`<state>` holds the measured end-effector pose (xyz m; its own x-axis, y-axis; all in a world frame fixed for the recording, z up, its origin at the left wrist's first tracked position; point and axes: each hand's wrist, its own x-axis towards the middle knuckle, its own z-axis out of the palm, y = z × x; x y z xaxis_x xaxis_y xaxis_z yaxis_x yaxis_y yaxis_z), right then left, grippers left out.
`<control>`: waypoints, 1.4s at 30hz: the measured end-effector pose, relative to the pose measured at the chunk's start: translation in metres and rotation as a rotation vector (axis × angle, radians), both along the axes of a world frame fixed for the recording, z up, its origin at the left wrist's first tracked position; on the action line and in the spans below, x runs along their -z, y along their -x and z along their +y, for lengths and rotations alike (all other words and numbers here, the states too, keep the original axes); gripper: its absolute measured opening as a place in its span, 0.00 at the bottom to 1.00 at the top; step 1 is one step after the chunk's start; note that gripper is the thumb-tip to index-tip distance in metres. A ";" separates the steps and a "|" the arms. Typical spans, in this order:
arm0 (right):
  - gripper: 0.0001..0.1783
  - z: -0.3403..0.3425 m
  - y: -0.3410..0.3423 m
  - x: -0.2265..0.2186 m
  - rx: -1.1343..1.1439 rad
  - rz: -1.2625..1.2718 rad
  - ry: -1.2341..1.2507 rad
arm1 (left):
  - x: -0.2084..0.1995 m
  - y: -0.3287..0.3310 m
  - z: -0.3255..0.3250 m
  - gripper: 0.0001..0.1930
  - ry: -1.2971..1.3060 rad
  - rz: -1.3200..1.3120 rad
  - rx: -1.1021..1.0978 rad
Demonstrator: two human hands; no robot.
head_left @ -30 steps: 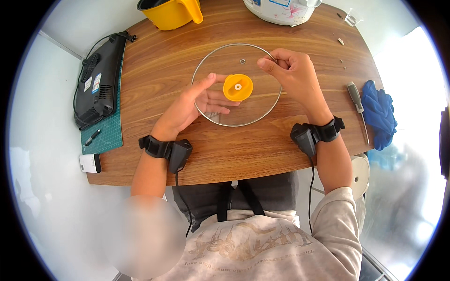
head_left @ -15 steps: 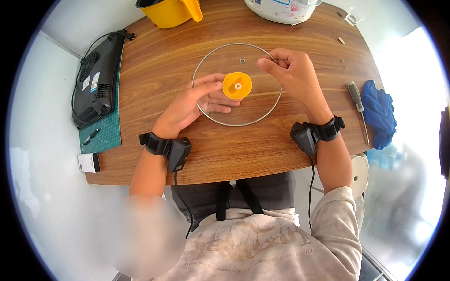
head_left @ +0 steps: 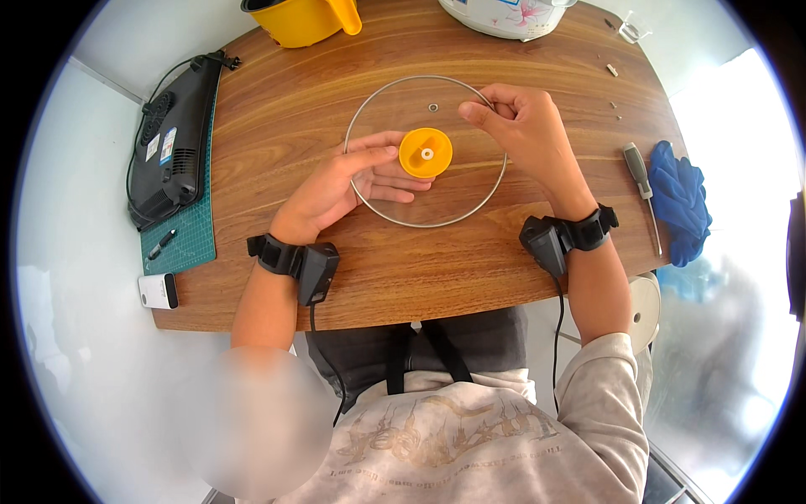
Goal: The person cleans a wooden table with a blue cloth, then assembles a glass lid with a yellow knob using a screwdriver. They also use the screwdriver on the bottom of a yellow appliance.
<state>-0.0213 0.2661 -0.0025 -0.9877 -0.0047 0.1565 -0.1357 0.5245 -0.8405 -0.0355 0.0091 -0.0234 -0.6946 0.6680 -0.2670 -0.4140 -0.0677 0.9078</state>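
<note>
A round glass pot lid [head_left: 457, 195] with a metal rim is held above the table in front of me. At its middle sits a yellow knob [head_left: 417, 164] with a small white centre, and a little metal-ringed vent [head_left: 433, 107] shows farther up the glass. My left hand [head_left: 353, 181] grips the lid from the left. Its thumb lies beside the knob, while the other fingers show through the glass beneath. On the far right of the rim, my right hand [head_left: 514, 118] pinches the edge between thumb and curled fingers.
A yellow pot [head_left: 302, 25] and a white appliance [head_left: 504, 18] stand at the back. Leftward are a black appliance [head_left: 172, 143], a green cutting mat [head_left: 195, 231] and a white device [head_left: 156, 291]. A screwdriver [head_left: 641, 181] lies by a blue cloth [head_left: 678, 202] at the right.
Almost nothing differs. Both hands keep their hold on the lid, and the view has shifted very slightly.
</note>
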 end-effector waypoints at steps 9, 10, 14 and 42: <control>0.16 -0.001 0.000 0.000 -0.006 0.003 0.007 | 0.001 0.001 -0.002 0.27 -0.003 -0.008 0.025; 0.16 -0.001 0.000 0.000 -0.009 0.008 0.009 | 0.001 0.002 -0.002 0.27 -0.004 -0.007 0.030; 0.16 -0.001 0.000 0.001 -0.010 0.010 -0.006 | 0.002 0.002 -0.002 0.27 -0.013 -0.012 0.029; 0.14 -0.002 -0.001 -0.001 -0.005 -0.003 -0.010 | 0.002 0.001 -0.003 0.25 0.008 -0.010 0.003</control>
